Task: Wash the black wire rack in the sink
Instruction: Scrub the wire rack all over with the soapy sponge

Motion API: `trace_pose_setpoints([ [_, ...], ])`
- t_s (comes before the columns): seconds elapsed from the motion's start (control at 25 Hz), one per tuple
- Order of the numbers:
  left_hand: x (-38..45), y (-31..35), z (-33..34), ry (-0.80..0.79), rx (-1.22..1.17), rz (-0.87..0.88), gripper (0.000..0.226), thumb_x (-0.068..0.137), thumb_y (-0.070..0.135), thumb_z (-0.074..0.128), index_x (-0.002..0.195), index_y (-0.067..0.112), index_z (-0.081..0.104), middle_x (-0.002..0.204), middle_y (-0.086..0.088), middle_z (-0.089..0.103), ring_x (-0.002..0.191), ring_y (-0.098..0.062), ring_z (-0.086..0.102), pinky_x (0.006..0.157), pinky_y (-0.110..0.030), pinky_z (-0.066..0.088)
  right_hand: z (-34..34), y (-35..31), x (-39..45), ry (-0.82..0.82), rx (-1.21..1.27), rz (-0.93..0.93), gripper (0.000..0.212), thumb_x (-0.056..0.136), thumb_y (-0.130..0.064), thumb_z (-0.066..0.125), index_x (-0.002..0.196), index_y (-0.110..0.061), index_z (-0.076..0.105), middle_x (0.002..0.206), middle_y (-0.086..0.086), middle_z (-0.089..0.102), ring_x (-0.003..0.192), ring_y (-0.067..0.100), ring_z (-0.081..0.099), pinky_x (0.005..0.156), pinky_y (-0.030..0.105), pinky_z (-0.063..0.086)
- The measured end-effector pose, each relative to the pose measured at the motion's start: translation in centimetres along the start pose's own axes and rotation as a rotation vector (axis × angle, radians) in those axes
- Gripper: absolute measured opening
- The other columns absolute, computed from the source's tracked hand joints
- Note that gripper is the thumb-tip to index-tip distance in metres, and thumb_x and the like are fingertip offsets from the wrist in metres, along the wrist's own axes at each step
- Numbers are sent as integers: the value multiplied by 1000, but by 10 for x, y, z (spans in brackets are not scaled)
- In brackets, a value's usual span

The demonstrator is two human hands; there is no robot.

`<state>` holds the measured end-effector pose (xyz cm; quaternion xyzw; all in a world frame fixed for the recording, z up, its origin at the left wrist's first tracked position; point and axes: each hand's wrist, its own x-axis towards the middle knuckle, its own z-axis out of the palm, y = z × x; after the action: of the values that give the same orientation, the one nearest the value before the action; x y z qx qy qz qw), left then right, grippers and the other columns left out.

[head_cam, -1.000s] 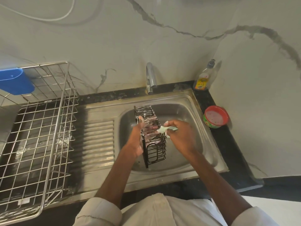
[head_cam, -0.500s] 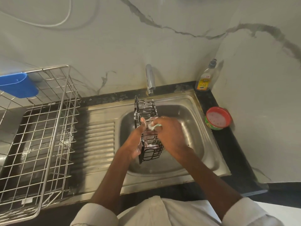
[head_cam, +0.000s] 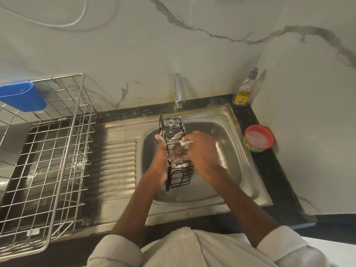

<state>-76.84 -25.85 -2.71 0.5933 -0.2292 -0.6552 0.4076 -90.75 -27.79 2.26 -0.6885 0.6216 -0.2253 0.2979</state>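
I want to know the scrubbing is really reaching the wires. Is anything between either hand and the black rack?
Nothing separates the left hand from the black wire rack; it grips the rack directly. The right hand holds a soapy scrub pad against the rack, so only the pad lies between them.

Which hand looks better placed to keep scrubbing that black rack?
Probably the right hand: it holds the soapy scrubber against the black wire rack, while the left hand grips the rack's side over the sink.
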Motion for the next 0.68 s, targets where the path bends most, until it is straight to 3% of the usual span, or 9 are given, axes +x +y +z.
trace_pose_setpoints([
  [0.12, 3, -4, 3, 73, -28, -26, 94, 93, 88, 8, 138, 30, 66, 123, -9, 77, 110, -21, 77, 108, -54, 55, 6, -20, -13, -95, 49, -166, 36, 80, 4, 77, 106, -20, 81, 105, -2, 76, 89, 12, 71, 82, 32, 60],
  [0.28, 6, -5, -1, -39, -147, -76, 97, 93, 86, 6, 128, 30, 77, 134, -16, 72, 126, -38, 68, 109, -65, 50, -20, 13, -2, 0, -162, 124, 29, 86, -5, 74, 109, -21, 79, 107, 2, 78, 95, 19, 73, 83, 27, 56],
  [0.36, 9, -6, -2, -54, -172, -67, 89, 98, 83, 8, 132, 33, 75, 135, -14, 72, 127, -37, 67, 110, -64, 48, -15, 9, -7, 12, -212, 105, 30, 85, -4, 75, 108, -23, 79, 108, -1, 77, 93, 18, 72, 83, 30, 58],
  [0.44, 13, -10, -1, -36, -193, -58, 82, 101, 80, 19, 137, 28, 71, 136, -14, 72, 130, -37, 65, 110, -57, 47, -4, -12, -8, -5, -144, -18, 33, 83, 0, 76, 106, -23, 79, 107, -3, 76, 91, 16, 71, 83, 35, 59],
  [0.56, 13, -13, 0, 20, -212, -31, 72, 105, 72, 33, 139, 18, 66, 137, -12, 71, 126, -30, 67, 98, -44, 53, 6, -30, -12, -43, 1, -130, 34, 86, 4, 67, 106, -20, 80, 104, -1, 77, 88, 12, 72, 79, 34, 61],
  [0.68, 11, -16, -6, 3, -275, -48, 82, 98, 80, 42, 147, 17, 60, 142, -17, 66, 127, -34, 65, 110, -49, 48, -5, -17, -23, -93, 194, -74, 30, 88, 3, 69, 102, -19, 81, 106, -7, 77, 79, -3, 68, 71, 13, 56],
])
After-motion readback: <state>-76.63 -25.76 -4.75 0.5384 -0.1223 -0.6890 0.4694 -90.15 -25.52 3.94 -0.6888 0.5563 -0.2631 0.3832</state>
